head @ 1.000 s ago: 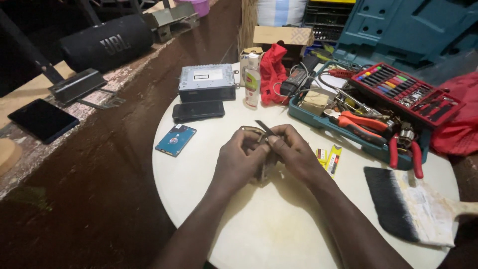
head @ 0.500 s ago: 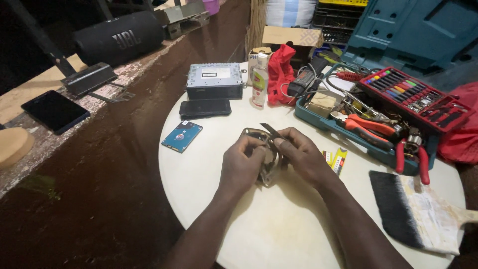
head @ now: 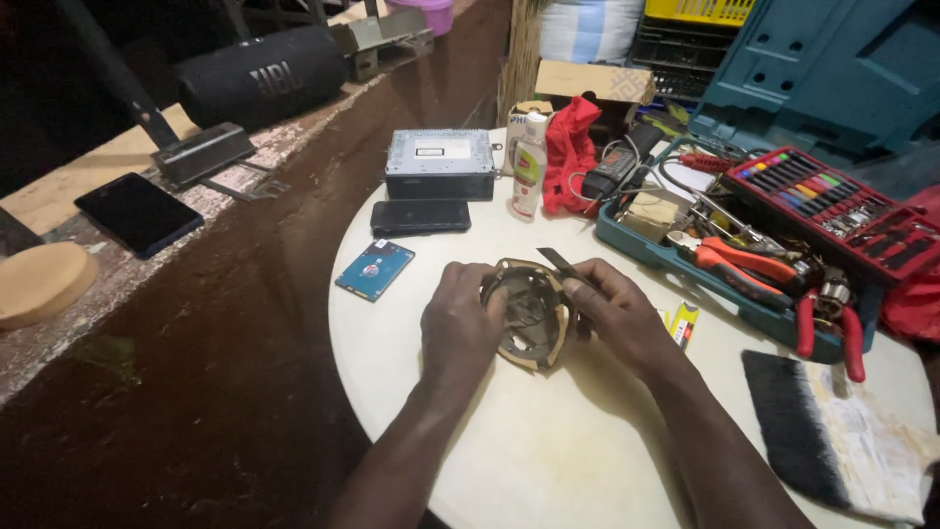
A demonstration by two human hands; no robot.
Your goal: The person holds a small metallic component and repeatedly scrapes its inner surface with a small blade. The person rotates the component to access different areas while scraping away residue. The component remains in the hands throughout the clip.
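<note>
change: since the earlier frames the round speaker frame (head: 529,313) has turned up from between the palms, so its open ring face now shows, and the hands sit a little further apart.
left hand: the left hand (head: 460,328) is curled around the frame's left rim, fingers pressed on its edge.
right hand: the right hand (head: 617,313) grips the frame's right side and pinches a thin dark blade (head: 560,260) that points up and left over the rim.
frame position: held just above the white round worktop (head: 548,460), near its middle.
teal tray: the teal tool tray (head: 627,235) at the right holds red-handled pliers (head: 744,269), cables and small metal parts, packed close.
red case: the red bit case (head: 832,206) lies open on the tray's far side, with rows of coloured bits in it.
loose on worktop: a blue hard drive (head: 375,269), a dark phone (head: 421,216), a grey car stereo unit (head: 439,162), a small bottle (head: 529,167), a red cloth (head: 570,157), a wide paintbrush (head: 832,431).
ledge: a black cylinder speaker (head: 259,73) and a dark tablet (head: 137,211).
</note>
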